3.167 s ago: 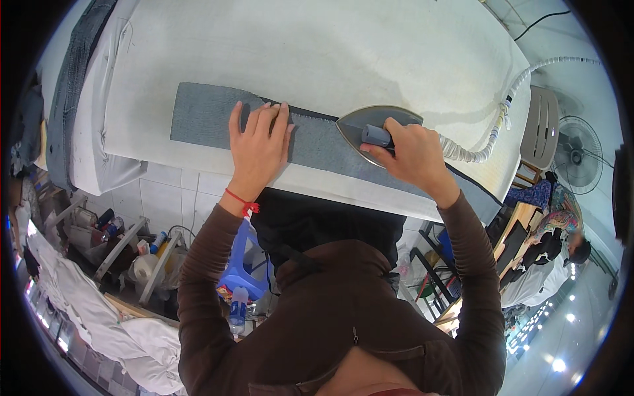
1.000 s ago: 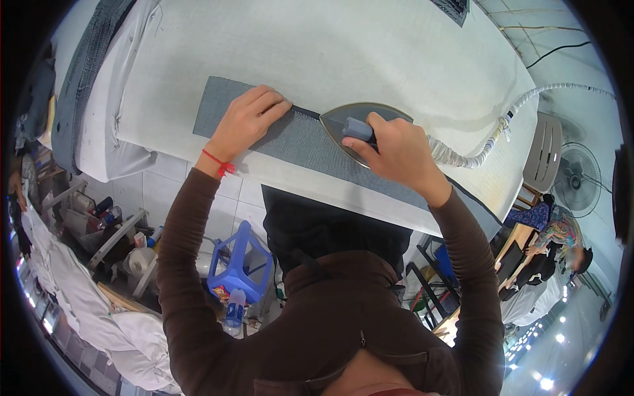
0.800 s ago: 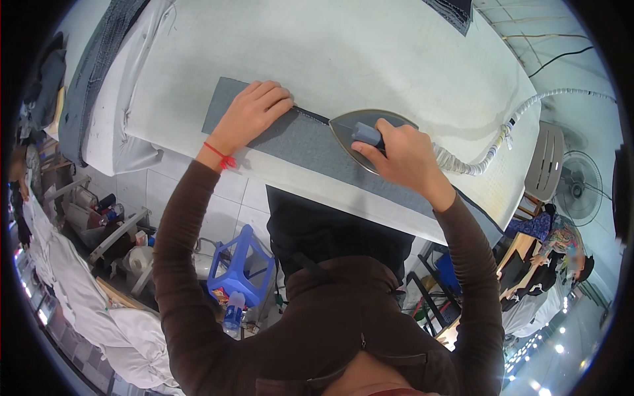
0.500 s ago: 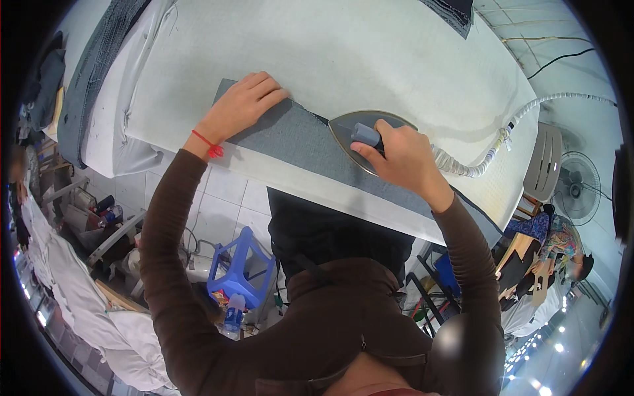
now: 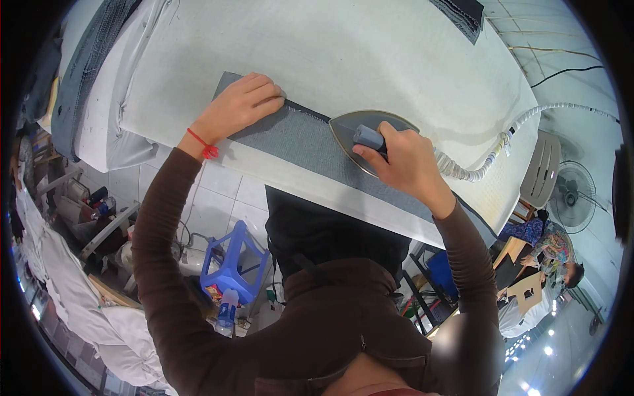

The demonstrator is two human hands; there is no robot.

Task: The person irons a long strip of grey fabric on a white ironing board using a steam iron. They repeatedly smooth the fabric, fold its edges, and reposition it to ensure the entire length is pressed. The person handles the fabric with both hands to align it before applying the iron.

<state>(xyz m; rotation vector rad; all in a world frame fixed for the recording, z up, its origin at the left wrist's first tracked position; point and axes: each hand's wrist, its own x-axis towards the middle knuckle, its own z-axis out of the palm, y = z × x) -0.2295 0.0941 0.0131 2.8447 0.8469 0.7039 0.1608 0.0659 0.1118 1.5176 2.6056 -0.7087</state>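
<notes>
A long strip of grey denim [image 5: 297,135] lies along the near edge of the white padded ironing table [image 5: 264,39]. Its far edge shows a dark narrow band between my hands. My left hand [image 5: 246,105] has its fingers curled together at that far edge, pinching the cloth near the strip's left end; the fingertips are partly hidden. My right hand [image 5: 404,158] is wrapped round the handle of an iron [image 5: 353,125]. The iron's soleplate rests flat on the strip, its tip pointing left toward my left hand.
A wrapped hose [image 5: 492,155] runs from the iron to the right. Dark denim pieces [image 5: 465,20] lie at the far right edge, and more denim [image 5: 99,86] hangs at the left. Below stand a blue plastic stool [image 5: 234,264] and a bottle [image 5: 226,310]. A fan [image 5: 572,195] and another person [image 5: 555,254] are at right.
My left hand has shifted slightly left along the far edge, and more of the dark band shows between it and the iron. The iron stays at nearly the same place on the strip.
</notes>
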